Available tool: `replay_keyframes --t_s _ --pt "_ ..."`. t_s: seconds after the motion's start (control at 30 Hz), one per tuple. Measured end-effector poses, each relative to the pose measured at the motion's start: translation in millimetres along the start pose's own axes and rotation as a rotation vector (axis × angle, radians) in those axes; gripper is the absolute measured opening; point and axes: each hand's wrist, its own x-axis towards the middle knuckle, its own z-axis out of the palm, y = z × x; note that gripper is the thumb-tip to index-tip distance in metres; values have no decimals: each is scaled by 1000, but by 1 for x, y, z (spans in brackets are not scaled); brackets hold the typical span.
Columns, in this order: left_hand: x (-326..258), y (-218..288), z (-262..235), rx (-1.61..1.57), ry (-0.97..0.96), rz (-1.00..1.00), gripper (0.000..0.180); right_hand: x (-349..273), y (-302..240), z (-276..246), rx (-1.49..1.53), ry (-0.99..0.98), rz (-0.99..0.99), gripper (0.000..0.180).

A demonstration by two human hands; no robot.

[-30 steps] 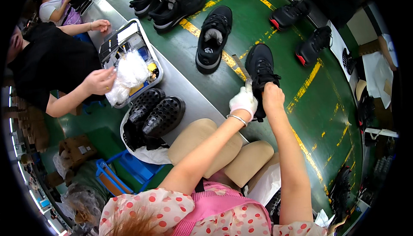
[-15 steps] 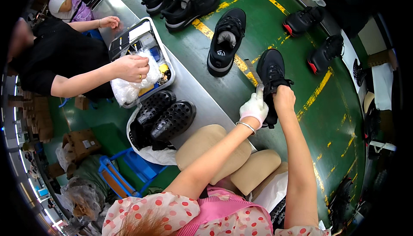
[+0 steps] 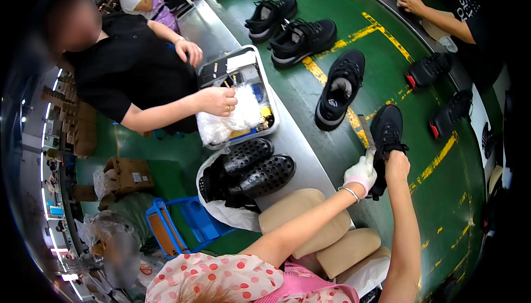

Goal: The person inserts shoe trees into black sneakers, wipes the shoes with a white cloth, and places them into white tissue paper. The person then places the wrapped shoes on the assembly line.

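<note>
A black lace-up sneaker (image 3: 385, 124) lies on the green bench, its toe pointing away from me. My left hand (image 3: 360, 174), in a white glove, is closed on a thin, flat grey strip-like tool (image 3: 364, 130) that stands up along the shoe's left side; its exact kind is unclear. My bare right hand (image 3: 397, 167) is closed around the shoe at its collar and laces, hiding most of the opening. To the left of the tool, another black sneaker (image 3: 344, 84) sits with grey stuffing in its mouth.
More black sneakers (image 3: 304, 42) stand farther off, and red-heeled ones (image 3: 429, 71) at right. A white-rimmed bin (image 3: 271, 90) holds tools and plastic wrap beside a co-worker in black (image 3: 146, 65). Perforated black clogs (image 3: 270, 174), beige foam pieces (image 3: 332, 247) and a blue stool (image 3: 202, 220) are nearer.
The whole view has swung left, so everything sits farther right and lower. My hands stay at the same sneaker with the tool. The co-worker's far hand has come nearer to the bin.
</note>
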Motion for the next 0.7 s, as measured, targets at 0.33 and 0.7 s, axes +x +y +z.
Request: replay_keyframes --t_s 0.33,0.7 --pt "2 -6 -12 -119 22 -49 61 5 -16 -28 419 -114 -65 32" --pt "7 -10 -7 -150 23 -32 61 0 -22 1 68 65 27 24"
